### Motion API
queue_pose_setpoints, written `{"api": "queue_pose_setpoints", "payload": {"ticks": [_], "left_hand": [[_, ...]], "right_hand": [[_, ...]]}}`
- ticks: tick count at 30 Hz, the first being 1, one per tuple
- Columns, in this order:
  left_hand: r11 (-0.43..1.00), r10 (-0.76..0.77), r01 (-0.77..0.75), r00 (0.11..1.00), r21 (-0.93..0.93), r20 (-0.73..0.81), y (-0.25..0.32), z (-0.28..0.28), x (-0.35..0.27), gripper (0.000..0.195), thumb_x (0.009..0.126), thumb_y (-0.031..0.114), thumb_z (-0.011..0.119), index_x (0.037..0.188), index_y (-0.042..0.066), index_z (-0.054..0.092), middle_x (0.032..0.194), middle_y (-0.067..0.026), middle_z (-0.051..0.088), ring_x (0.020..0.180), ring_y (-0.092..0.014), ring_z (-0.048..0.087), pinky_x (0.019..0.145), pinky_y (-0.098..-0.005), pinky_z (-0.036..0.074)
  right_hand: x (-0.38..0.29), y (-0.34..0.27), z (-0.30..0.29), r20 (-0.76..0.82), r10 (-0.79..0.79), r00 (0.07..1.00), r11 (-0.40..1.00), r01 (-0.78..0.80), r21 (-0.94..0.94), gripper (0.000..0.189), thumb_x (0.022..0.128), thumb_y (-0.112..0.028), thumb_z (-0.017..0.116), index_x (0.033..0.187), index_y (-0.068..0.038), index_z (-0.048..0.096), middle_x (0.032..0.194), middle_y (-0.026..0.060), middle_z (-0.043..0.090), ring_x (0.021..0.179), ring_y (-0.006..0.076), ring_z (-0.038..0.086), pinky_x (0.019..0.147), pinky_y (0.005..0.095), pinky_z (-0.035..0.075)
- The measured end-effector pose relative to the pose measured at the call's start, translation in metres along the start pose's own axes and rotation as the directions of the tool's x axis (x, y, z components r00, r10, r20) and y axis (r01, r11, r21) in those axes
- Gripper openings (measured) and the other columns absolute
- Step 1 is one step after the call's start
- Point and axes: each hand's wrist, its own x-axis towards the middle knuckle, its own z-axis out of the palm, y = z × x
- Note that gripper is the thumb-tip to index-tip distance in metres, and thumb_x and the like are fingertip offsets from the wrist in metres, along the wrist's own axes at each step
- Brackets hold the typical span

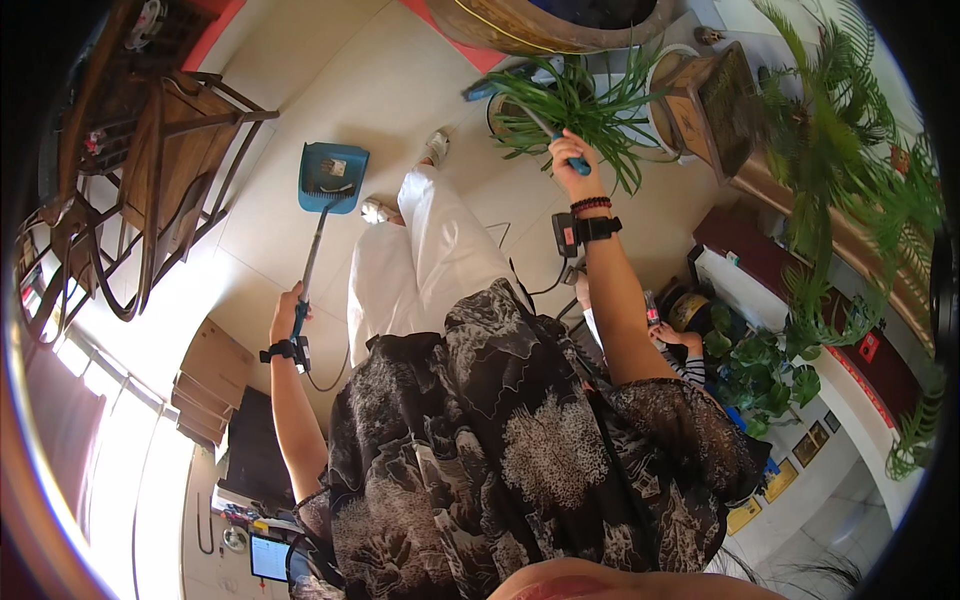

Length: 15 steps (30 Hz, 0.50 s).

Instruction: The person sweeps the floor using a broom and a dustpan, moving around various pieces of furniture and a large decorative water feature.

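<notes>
My left hand (pixel 286 313) grips the handle of a long-handled blue dustpan (pixel 307 174), which rests on the tiled floor ahead. Small bits of litter (pixel 334 166) lie inside its pan, beside a row of comb teeth. In my right hand (pixel 575 160) is the blue grip of a broom (pixel 537 120) with a grey shaft. The blue broom head (pixel 480 91) is near the floor at the far side of a leafy potted plant (pixel 574 105), whose leaves partly hide it. Each of my wrists wears a black strapped device.
Wooden chairs (pixel 180 150) stand on the left. A large brown vat (pixel 540 26), a square planter (pixel 724 112) and palm fronds (pixel 832 157) crowd the far right. Cardboard boxes (pixel 210 375) are at the lower left. Behind my right arm, a person's hand (pixel 671 335) shows.
</notes>
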Motion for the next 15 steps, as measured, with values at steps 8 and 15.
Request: {"api": "queue_pose_setpoints", "payload": {"ticks": [8, 15], "left_hand": [[1.0, -0.006, 0.006, 1.0, 0.003, 0.001, -0.02, -0.004, -0.005, 0.051, 0.086, 0.053, 0.054, 0.071, 0.004, 0.053, 0.058, -0.0073, 0.052, 0.049, -0.018, 0.053, 0.05, -0.0302, 0.047], [0.997, -0.076, 0.076, 0.997, 0.01, -0.005, -0.021, -0.009, -0.01, 0.049, 0.085, 0.054, 0.054, 0.078, 0.006, 0.056, 0.062, -0.005, 0.053, 0.054, -0.015, 0.053, 0.053, -0.0285, 0.046]], "right_hand": [[0.043, -0.032, 0.0, -0.097, -0.192, 0.977, 0.942, 0.156, -0.297, 0.029, 0.091, -0.002, 0.052, 0.068, -0.008, 0.036, 0.063, 0.0008, 0.041, 0.05, 0.0104, 0.042, 0.045, 0.0212, 0.042], [0.038, -0.027, -0.023, -0.058, -0.678, 0.733, 0.418, 0.32, -0.85, 0.03, 0.088, -0.003, 0.057, 0.116, -0.01, 0.052, 0.068, 0.0039, 0.047, 0.052, 0.0105, 0.044, 0.044, 0.0221, 0.039]]}}
